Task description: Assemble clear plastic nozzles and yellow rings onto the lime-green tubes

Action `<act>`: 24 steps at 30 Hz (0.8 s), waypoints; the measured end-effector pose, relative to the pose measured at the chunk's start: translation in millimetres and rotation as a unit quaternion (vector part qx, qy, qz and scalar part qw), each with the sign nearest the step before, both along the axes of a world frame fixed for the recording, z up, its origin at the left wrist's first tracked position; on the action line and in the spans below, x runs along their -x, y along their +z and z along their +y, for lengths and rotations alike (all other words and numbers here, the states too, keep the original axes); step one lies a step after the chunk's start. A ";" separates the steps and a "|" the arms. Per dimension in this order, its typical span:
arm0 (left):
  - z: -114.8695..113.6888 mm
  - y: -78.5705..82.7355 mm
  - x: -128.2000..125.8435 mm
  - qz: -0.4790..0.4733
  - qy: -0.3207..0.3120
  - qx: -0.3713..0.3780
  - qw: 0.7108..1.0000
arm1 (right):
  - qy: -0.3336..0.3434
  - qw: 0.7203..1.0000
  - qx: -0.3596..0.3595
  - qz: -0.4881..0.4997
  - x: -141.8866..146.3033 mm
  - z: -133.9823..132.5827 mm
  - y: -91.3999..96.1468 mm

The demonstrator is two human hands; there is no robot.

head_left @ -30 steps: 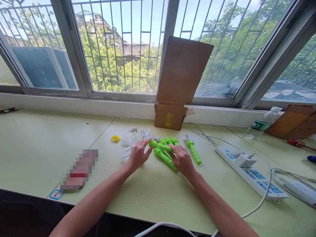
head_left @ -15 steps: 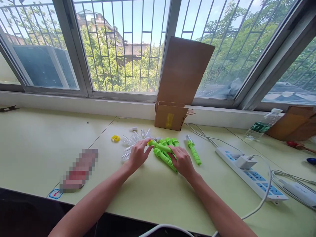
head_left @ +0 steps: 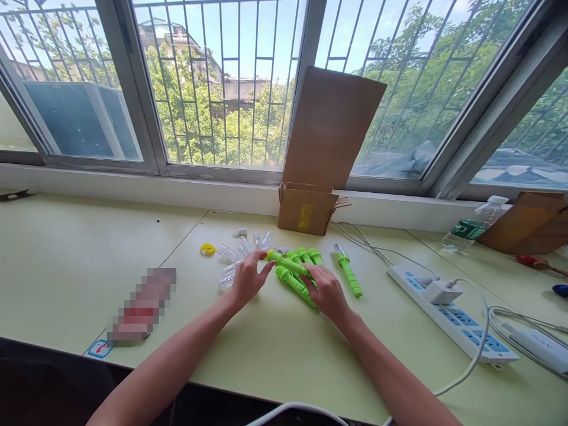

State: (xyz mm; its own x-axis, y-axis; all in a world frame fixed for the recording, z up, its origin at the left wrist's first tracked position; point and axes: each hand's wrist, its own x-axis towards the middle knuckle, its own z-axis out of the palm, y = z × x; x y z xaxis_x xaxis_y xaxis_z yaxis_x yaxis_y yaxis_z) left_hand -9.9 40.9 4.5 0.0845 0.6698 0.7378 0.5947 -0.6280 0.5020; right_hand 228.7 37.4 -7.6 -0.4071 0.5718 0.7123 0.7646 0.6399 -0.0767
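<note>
Green tube (head_left: 289, 262), one of it up in the fingers, and it's slanting right between the two hands, threaded end to the left, plain end to the right, across the top of a pile. Left hand (head_left: 249, 277) is narrow, thumb and fingers pinched at the threaded end, where a bit of yellow shows at the tip. Right hand (head_left: 329, 290) is curled over the opposite end, gripping it and hiding that tip.

Right beneath, the pile of green tubes (head_left: 296, 289): four I can make out, one slanting in front, three heads poking out behind, partly covered by the hand. Just beyond the right hand lies one more, the spare tube (head_left: 349, 274), set apart, a clear cover on its end.

Over by the left hand, clear tubes (head_left: 227, 252) fan out, several of them, overlapping too much to count. Behind those, two small white pieces (head_left: 240, 232); to their left, yellow rings (head_left: 207, 249) bunched together, number unclear.

Farther out now: one cardboard box (head_left: 307, 208) at the back, flap up against the window. To the right, one power strip (head_left: 452, 313) with one charger (head_left: 442, 290) plugged in, and one bottle (head_left: 474, 225) behind it.
</note>
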 end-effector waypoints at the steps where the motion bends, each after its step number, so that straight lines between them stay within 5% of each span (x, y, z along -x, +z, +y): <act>1: 0.0 0.1 -0.1 -0.001 0.000 0.006 1.000 | 0.000 1.000 0.000 -0.001 -0.2 0.1 0.0; 14: 1.9 3.7 0.7 -0.059 -0.054 0.107 0.991 | -0.007 1.000 0.006 -0.004 -0.4 -3.1 3.7; 24: 1.5 5.7 -1.5 -0.131 -0.116 0.107 0.979 | -0.026 1.000 0.012 0.000 -2.2 -4.7 6.1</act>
State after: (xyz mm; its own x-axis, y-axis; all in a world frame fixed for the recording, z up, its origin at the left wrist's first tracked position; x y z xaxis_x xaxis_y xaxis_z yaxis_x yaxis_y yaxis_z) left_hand -8.4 42.5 10.2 0.0788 0.7963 0.5997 0.2823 -0.5948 0.7527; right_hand 230.9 32.7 -1.5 -0.3772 0.6087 0.6980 0.7963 0.5979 -0.0911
